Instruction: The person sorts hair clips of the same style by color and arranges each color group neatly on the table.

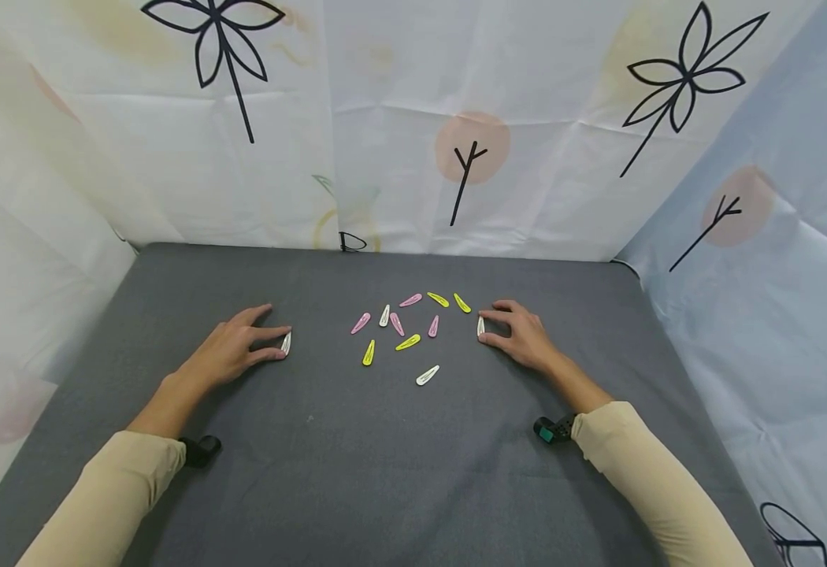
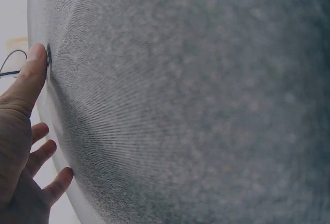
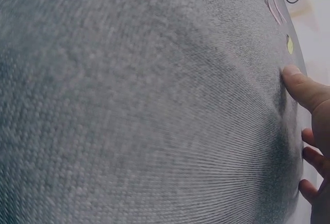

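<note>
Both hands busy: left hand [image 1: 232, 345], out at 9 o'clock of the loose clips, pinches a white clip [image 1: 287, 343] between thumb and finger; right hand [image 1: 521, 335], at 3 o'clock, has a second white clip [image 1: 480, 326] pinched the same way. Thumbs hide both in the wrist views; can't tell if either clip is off the bench [image 1: 314, 488]. Loose clips lie apart between the hands: one pink clip [image 1: 410, 300] at 12 o'clock, yellow pair [image 1: 462, 303] at 2, a lone yellow clip [image 1: 368, 353] at 8, a third white clip [image 1: 428, 376] at 5, a fourth white clip [image 1: 384, 316] at 10, more pink and yellow between. Step in hand, my read: gripping one white clip per hand, well clear of each other. Next move seems to call for keeping both pinches firm, since clips this thin could slip, and steering fingertips clear of the loose ones.
</note>
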The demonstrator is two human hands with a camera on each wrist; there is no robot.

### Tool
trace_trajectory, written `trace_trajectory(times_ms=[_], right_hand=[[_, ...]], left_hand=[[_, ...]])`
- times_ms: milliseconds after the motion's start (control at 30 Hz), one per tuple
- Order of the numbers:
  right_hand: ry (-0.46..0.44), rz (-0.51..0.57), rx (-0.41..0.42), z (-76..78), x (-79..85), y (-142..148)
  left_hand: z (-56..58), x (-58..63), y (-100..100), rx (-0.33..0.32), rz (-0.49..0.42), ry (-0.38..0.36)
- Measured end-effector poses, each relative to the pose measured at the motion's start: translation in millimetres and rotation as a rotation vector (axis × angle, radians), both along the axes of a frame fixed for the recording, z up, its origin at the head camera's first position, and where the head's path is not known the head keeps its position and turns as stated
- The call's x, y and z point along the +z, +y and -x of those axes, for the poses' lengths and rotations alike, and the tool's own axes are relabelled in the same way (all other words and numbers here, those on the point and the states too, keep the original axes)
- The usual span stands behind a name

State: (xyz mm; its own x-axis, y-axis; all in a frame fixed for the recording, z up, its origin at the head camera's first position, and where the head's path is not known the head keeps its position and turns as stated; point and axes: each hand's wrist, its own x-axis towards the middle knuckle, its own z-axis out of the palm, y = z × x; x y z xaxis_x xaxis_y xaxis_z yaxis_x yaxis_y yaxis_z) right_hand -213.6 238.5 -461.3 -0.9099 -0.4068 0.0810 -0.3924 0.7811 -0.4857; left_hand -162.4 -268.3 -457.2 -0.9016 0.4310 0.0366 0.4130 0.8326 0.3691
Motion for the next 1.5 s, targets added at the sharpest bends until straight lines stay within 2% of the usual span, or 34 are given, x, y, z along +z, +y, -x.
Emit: trace_trajectory(times_ms=[333, 700, 967, 1200, 1500], right_hand=[[-0.017, 0.013, 0.005, 3.2, 0.1, 2], [-0.032, -0.040, 0.018, 4.8, 6.2, 1], [-0.029, -0.022, 0.014, 6.3, 7.9, -3], [0.034, -0.029, 0.004, 8.1, 14.8, -28], [0.081, -0.012, 0.094, 5.7, 24.8, -82]], left_hand=[[0.1, -1.1, 0, 0.029, 0.021, -0.034], [-1.5, -4.2, -2, 0.025, 0.002, -0.025], [-1.2, -6.3, -3, 0.020, 0.003, 0.000], [-1.4, -5.7, -3, 0.013, 0.002, 0.021], [-2.3, -5.8, -5, 0.007, 0.003, 0.016]])
